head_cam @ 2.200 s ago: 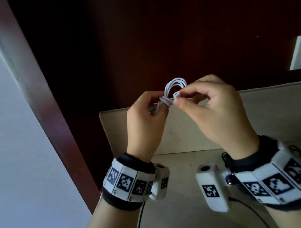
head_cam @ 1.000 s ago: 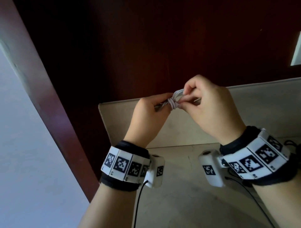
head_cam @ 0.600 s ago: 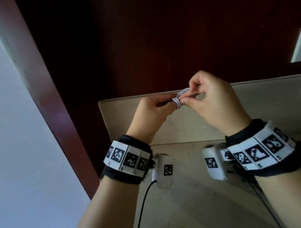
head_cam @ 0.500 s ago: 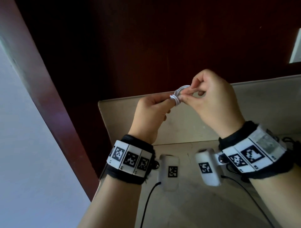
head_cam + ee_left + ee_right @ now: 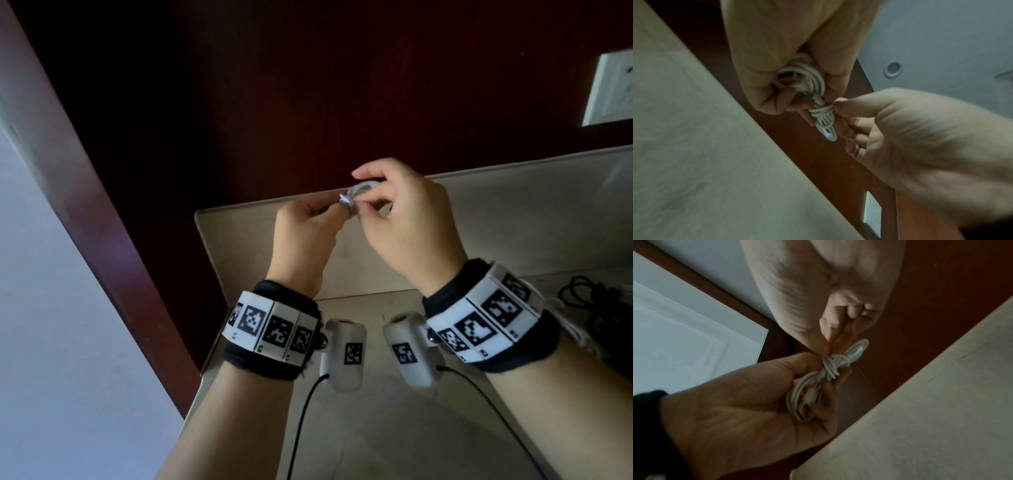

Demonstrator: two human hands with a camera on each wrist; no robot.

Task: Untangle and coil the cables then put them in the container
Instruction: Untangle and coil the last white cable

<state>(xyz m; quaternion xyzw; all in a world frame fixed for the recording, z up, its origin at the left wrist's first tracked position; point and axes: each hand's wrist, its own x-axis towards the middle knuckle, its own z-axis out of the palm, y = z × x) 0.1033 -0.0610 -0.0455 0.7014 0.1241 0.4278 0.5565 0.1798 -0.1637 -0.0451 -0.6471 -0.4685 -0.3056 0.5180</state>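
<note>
Both hands are raised above the desk (image 5: 394,438), meeting at a white cable (image 5: 356,195).

Left hand (image 5: 305,240): fingers curled round the lower loops of the bundle, thumb side pressing it into the palm. One plug end lies inside this grip, seen in the right wrist view. Right hand (image 5: 407,222): thumb and forefinger pinched at the wrapped waist of the bundle, just where the hands touch; other fingers folded.

Risks, as judged from here:
- The end of the wrap looks held only by the right pinch. If that pinch eases before the tail is tucked, the turns are likely to spring loose and the coil to open.
- Pulling the wrap too hard may kink the thin cord at the waist or strain the plug joint.
- The left grip covers only half the loops; the free loop beyond the right fingers (image 5: 836,335) could slip out sideways if the bundle is twisted.
- No container is in view in any frame, so the drop will need a look away while the coil is unsecured.

Look of the cable: thin, white, smooth, round in section. Folded into several long loops, with a few tight turns across the middle, giving a figure-eight shape. Small loop sticks out past the right hand.

A tangle of black cables (image 5: 589,301) lies on the desk just right of the right wrist, not yet coiled.
</note>
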